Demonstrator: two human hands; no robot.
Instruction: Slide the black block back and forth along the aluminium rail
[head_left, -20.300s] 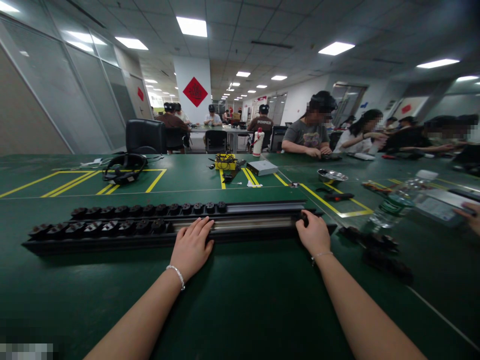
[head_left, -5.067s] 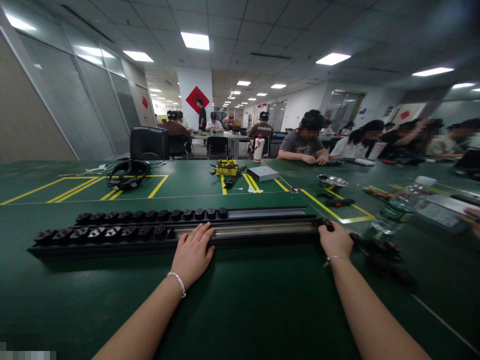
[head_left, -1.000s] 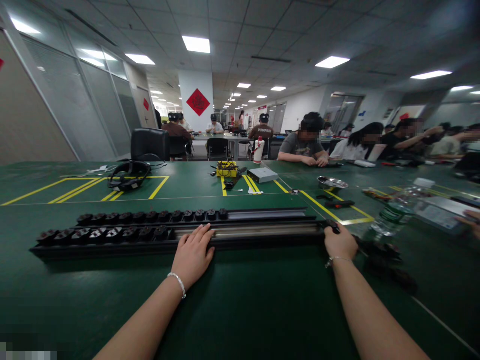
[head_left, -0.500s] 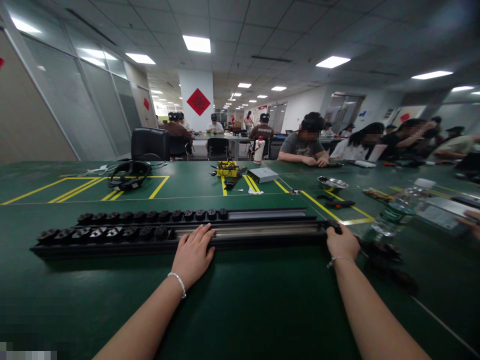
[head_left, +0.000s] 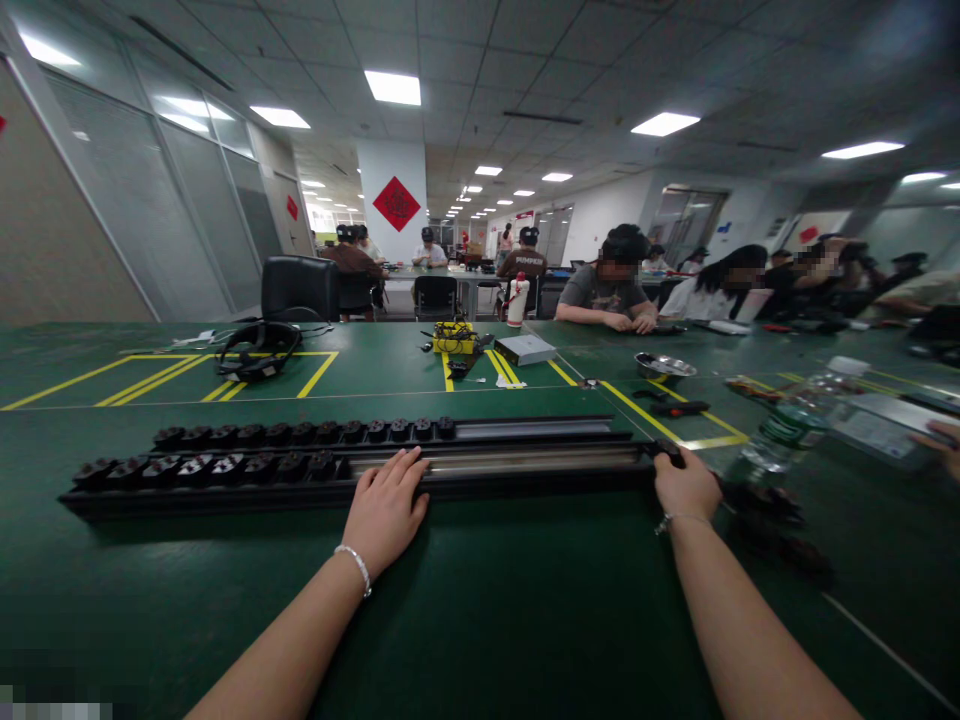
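Two long black rails lie side by side across the green table. The near rail (head_left: 510, 465) carries several black socket modules (head_left: 217, 467) on its left part. The far rail (head_left: 532, 428) holds a similar row. My left hand (head_left: 386, 505) lies flat, fingers stretched out, on the near rail's middle. My right hand (head_left: 684, 482) is closed at the near rail's right end, fingers pinched on a small black module (head_left: 667, 453) there.
More black modules (head_left: 765, 515) lie to the right of my right hand. A plastic water bottle (head_left: 795, 412) lies on its side. A black headset (head_left: 255, 350), a yellow device (head_left: 452, 337), a white box (head_left: 525, 348) and a metal bowl (head_left: 664, 365) sit farther back. Other people work at the tables beyond.
Almost nothing differs over the last second. My right hand has shifted slightly right at the rail's end. My left hand has stayed put.
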